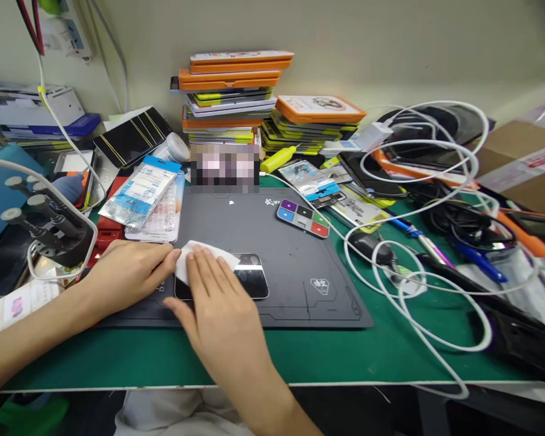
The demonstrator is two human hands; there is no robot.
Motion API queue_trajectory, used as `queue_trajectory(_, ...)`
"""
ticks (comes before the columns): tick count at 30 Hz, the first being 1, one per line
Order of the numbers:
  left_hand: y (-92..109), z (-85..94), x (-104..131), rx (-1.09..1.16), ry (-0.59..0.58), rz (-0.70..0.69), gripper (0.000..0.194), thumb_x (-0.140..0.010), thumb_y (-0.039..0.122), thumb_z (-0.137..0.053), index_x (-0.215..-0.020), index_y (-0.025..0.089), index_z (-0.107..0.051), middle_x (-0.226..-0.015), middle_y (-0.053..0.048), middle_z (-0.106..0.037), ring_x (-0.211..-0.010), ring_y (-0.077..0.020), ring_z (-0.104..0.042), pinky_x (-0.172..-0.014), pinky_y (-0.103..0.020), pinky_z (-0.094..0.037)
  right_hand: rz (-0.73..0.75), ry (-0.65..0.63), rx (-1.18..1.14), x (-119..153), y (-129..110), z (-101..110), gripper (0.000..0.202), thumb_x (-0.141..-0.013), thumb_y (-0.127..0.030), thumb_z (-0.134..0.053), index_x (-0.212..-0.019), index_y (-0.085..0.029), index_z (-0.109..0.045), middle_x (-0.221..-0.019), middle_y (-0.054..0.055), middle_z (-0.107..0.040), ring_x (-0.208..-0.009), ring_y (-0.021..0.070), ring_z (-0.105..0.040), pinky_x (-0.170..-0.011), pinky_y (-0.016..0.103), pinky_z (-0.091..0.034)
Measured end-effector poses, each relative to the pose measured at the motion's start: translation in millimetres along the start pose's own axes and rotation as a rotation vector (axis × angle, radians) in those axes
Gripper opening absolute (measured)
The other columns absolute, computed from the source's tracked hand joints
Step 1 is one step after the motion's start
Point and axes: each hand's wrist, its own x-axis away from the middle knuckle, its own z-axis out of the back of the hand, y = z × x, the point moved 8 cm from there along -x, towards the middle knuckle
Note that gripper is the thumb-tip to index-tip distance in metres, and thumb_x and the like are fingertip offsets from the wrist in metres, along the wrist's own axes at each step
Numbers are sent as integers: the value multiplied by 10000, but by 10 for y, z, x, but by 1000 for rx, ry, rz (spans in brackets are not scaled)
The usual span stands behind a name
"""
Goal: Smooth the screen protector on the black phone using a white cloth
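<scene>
Clock: centred on phone, 12 = twd wall, 6 = twd wearer.
Phone [253, 280]: lying flat on dk grey mat [295, 266], dark glossy face up, R end uncovered; L part mostly under cloth + R hand.
Cloth [182, 264]: white, on phone's L part, one corner past its 12 edge.
R hand [222, 303]: comes in from 5; fingers straight, close tog., laid flat on cloth; thumb spread out twd 9; nothing gripped.
L hand [134, 272]: at 9, just beside phone's L end; fingers bent, tips by cloth's L edge; can't tell if they pinch cloth or phone.
Bench: green top [327, 357] under mat.
9–10: screwdriver stand [62, 233], handles up.
10–11: blue/white packet [138, 194].
12: tall stack of cases [234, 82], orange/white/yellow.
1: yellow tube [278, 160]; shorter case stack [320, 110] behind.
2: multicol. panel [302, 218] on mat; cardboard box [518, 154] well off.
3: white cable [411, 324], loose loops.
</scene>
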Motion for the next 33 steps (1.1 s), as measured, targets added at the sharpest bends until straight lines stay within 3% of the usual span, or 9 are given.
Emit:
queue_trajectory(5,8,-16,3,21,-43,29,479,-1137,366,-292,-755,226,-544,-680,-6,-714,-628,-200,-696,-566,-342,-245,-25,40,152,166,382,187,644,-1150,-497,-410,-1517,8,-566,-1579,187,-590,-1450,324,-609,-1204,493,-516)
queue_trajectory(8,6,-35,2,27,-69,46,487,-1136,384,-297,-724,225,-503,-655,-4,-690,-608,-198,-674,-562,-343,-206,-16,74,195,355,458,274,590,-1149,-466,-446,-1514,-20,-576,-1571,163,-608,-1452,302,-608,-1211,451,-496)
queue_trajectory(14,35,-21,-10,53,-44,39,485,-1133,387,-295,-706,224,-459,-607,4,-629,-578,-188,-627,-555,-326,-193,-3,90,213,665,341,368,645,-1115,-485,-540,-1527,11,-557,-1583,206,-588,-1454,318,-601,-1275,428,-403)
queue_trajectory(23,18,-40,-3,25,-68,45,499,-1135,392,-290,-705,221,-476,-618,-3,-650,-583,-188,-642,-556,-338,-187,-20,63,147,278,425,194,672,-1124,-523,-486,-1559,-12,-519,-1591,222,-573,-1495,327,-564,-1224,494,-507)
queue_trajectory(30,30,-71,-4,36,-93,42,494,-1143,386,-302,-749,214,-543,-677,-9,-695,-636,-184,-687,-552,-333,-207,45,56,160,592,172,296,727,-1096,-551,-544,-1550,17,-523,-1581,231,-579,-1462,340,-593,-1187,473,-523)
queue_trajectory(33,33,-63,-8,41,-81,34,496,-1142,384,-303,-748,213,-551,-668,-9,-689,-637,-181,-681,-553,-330,-223,58,66,152,574,147,312,701,-1100,-550,-537,-1518,12,-561,-1565,221,-599,-1450,332,-605,-1191,458,-519)
